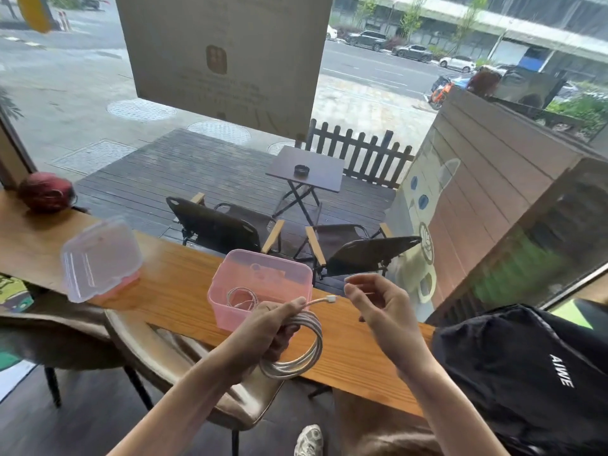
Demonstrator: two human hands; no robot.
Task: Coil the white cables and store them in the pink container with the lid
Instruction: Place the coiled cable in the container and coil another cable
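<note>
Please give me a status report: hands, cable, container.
Left hand grips coiled white cable; right hand open, empty. Pink container open, one coil inside. Lid set aside left. Nothing blocking.

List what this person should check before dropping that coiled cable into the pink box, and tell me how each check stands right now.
1. Coil gathered: the white cable hangs in neat loops from the left hand: ok.
2. Loose end tucked: the plug end sticks out free: not ok.
3. Right hand free to help: open, holding nothing: ok.
4. Pink container open: ok.
5. Room inside: one coiled cable already lies there, space beside it: ok.
6. Lid within reach on the counter: ok.
</note>
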